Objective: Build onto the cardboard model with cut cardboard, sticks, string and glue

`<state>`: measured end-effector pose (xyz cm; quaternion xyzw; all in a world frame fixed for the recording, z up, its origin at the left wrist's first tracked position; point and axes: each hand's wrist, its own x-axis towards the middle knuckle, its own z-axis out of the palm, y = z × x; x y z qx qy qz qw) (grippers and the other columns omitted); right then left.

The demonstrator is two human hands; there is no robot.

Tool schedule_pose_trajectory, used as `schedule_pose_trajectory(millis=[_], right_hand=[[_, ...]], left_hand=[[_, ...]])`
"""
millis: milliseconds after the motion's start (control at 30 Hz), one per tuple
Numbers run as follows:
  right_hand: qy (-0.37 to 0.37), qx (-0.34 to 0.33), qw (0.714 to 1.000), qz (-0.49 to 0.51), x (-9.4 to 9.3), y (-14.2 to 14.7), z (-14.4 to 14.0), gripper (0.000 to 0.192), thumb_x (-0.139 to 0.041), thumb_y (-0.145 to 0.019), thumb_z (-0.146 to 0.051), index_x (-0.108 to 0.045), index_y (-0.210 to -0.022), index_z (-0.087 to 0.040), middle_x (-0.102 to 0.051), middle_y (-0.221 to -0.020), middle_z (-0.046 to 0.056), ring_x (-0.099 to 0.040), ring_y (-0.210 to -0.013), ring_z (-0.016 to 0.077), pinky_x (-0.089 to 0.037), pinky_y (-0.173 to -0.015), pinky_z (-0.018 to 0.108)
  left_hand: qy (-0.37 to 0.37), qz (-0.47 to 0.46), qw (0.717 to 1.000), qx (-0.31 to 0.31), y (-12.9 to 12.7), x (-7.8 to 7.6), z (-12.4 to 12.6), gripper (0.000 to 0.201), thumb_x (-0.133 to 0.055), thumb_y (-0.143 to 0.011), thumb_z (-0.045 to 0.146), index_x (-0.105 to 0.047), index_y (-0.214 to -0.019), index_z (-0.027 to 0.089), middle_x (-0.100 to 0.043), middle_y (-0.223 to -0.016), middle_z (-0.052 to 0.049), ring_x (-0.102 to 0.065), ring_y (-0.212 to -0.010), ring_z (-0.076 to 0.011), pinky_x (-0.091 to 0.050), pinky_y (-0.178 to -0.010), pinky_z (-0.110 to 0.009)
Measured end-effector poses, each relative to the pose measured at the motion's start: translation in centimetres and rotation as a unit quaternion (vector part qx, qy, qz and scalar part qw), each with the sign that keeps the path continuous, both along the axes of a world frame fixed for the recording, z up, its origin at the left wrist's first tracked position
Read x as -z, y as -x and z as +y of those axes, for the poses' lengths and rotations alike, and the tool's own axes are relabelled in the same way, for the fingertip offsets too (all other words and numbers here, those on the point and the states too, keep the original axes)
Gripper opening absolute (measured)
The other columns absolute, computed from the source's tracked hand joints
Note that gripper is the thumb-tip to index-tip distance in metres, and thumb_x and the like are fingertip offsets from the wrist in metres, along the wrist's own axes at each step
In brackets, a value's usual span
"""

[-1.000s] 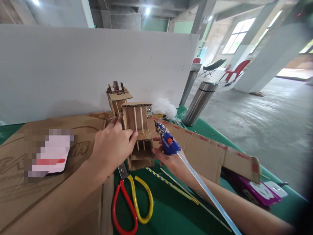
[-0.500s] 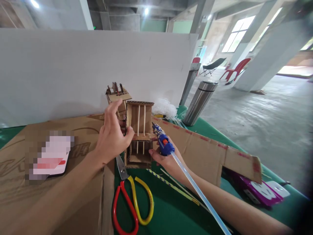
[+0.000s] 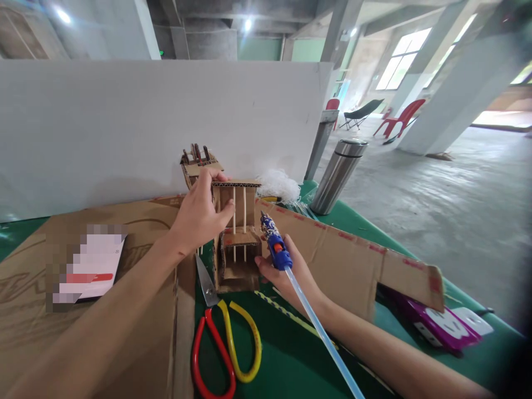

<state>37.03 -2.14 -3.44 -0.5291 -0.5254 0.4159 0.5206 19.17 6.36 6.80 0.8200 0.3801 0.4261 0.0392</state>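
Note:
A small two-level cardboard box (image 3: 238,285) with thin wooden sticks upright inside stands at the middle of the table. My left hand (image 3: 203,213) grips its upper left corner, fingers over the top and thumb at the front near the sticks. In my right hand (image 3: 293,277) is a blue glue gun (image 3: 277,249), its nozzle pointing up and away beside the box's right side. A long clear glue stick (image 3: 324,332) sticks out of its back. My right thumb lies against the box's lower right edge, and the fingers behind the gun are partly hidden.
Scissors (image 3: 226,343) with red and yellow handles lie in front of the box. A phone (image 3: 93,266) rests on cardboard at left. Behind stand another cardboard piece (image 3: 201,166), white shreds (image 3: 280,185) and a steel flask (image 3: 341,174). A purple box (image 3: 440,321) lies at right.
My left hand has moved right and closed over the top corner of the box. The box's top has tipped toward me. The glue gun stays beside it, shifted slightly down.

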Motion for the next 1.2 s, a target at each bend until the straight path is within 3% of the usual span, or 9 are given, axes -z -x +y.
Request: schedule_pose_trajectory(millis=[233, 467, 700, 833, 900, 1033, 1200], right_hand=[[-0.027, 0.022, 0.999, 0.038, -1.1, 0.3, 0.3, 0.035, -0.072, -0.078, -0.038, -0.047, -0.097, -0.024, -0.051, -0.072, -0.006, -0.050, -0.058, 0.0129, -0.050, -0.059, 0.030], [-0.053, 0.025, 0.996, 0.065, -1.8, 0.9, 0.7, 0.047, -0.078, -0.074, -0.040, -0.044, -0.103, -0.024, -0.056, -0.071, -0.007, -0.059, -0.062, 0.0158, -0.049, -0.059, 0.030], [-0.048, 0.009, 0.994, 0.095, -1.7, 1.3, 1.0, 0.040, -0.074, -0.075, -0.042, -0.044, -0.096, -0.025, -0.048, -0.070, -0.009, -0.051, -0.055, 0.0128, -0.052, -0.053, 0.031], [-0.066, 0.021, 0.994, 0.089, -1.9, 1.4, 1.5, 0.042, -0.075, -0.076, -0.043, -0.047, -0.100, -0.024, -0.053, -0.074, -0.006, -0.058, -0.063, 0.0149, -0.055, -0.063, 0.033], [-0.066, 0.026, 0.992, 0.101, -2.0, 1.3, 1.7, 0.046, -0.077, -0.075, -0.047, -0.047, -0.102, -0.024, -0.056, -0.078, -0.005, -0.063, -0.070, 0.0171, -0.056, -0.069, 0.035], [-0.067, 0.052, 0.992, 0.088, -2.6, 1.1, 1.9, 0.051, -0.079, -0.072, -0.052, -0.049, -0.103, -0.024, -0.058, -0.078, -0.004, -0.065, -0.072, 0.0194, -0.056, -0.072, 0.036], [-0.077, 0.040, 0.992, 0.090, -2.7, 1.1, 1.9, 0.046, -0.076, -0.077, -0.051, -0.050, -0.104, -0.023, -0.058, -0.079, -0.003, -0.065, -0.073, 0.0189, -0.055, -0.072, 0.036]], left_hand=[[-0.016, 0.000, 1.000, -0.018, -0.2, -0.6, 0.1, 0.025, -0.059, -0.084, 0.016, -0.060, -0.108, 0.023, -0.071, -0.117, -0.006, -0.064, -0.113, -0.0237, -0.049, -0.102, -0.043], [0.036, -0.005, 0.999, -0.019, -0.2, -1.4, 0.2, 0.027, -0.058, -0.082, 0.016, -0.068, -0.106, 0.022, -0.073, -0.117, -0.004, -0.064, -0.113, -0.0246, -0.047, -0.105, -0.045], [0.040, 0.054, 0.998, 0.019, 1.0, -1.5, -0.1, 0.035, -0.055, -0.085, 0.022, -0.056, -0.120, 0.022, -0.067, -0.126, -0.007, -0.063, -0.116, -0.0270, -0.050, -0.100, -0.044], [-0.001, 0.119, 0.991, 0.059, 2.0, -1.1, 0.1, 0.068, -0.065, -0.083, 0.036, -0.031, -0.141, 0.023, -0.053, -0.141, -0.013, -0.052, -0.131, -0.0302, -0.045, -0.108, -0.048], [-0.017, 0.141, 0.988, 0.060, 2.3, -0.8, 0.2, 0.076, -0.070, -0.080, 0.037, -0.026, -0.141, 0.025, -0.049, -0.144, -0.014, -0.049, -0.134, -0.0312, -0.044, -0.109, -0.049], [-0.023, 0.137, 0.989, 0.045, 2.1, -0.1, 0.3, 0.068, -0.070, -0.079, 0.032, -0.030, -0.134, 0.024, -0.050, -0.139, -0.014, -0.050, -0.132, -0.0328, -0.044, -0.109, -0.051], [-0.028, 0.097, 0.994, 0.040, 1.6, 0.4, 0.5, 0.054, -0.065, -0.081, 0.026, -0.035, -0.126, 0.022, -0.054, -0.133, -0.014, -0.052, -0.129, -0.0312, -0.043, -0.110, -0.050]])
